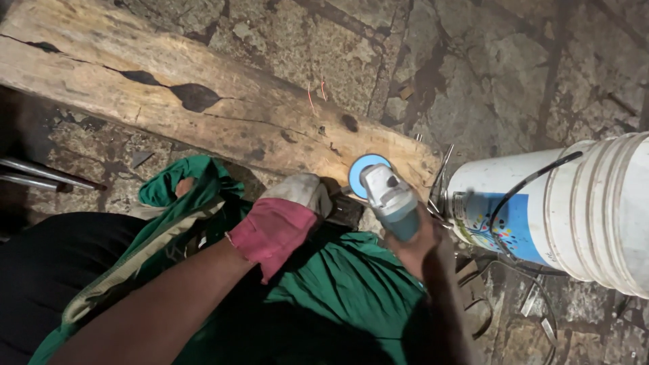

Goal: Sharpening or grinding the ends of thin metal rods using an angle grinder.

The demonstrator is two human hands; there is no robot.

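Observation:
My left hand (284,216) wears a pink and white work glove and presses down on a small dark piece (346,209) at the near edge of a thick wooden beam (203,101). What the piece is stays hidden by the glove and shadow. My bare right hand (416,247) grips the body of a grey angle grinder (391,196). Its round blue disc (364,170) sits just right of the gloved fingers, over the beam's end.
A white plastic bucket (574,209) lies on its side at the right, with the grinder's black cable (514,196) looping across it. A green cloth (338,284) covers my lap. Metal rods (40,176) lie at the left on the rough stone floor (487,67).

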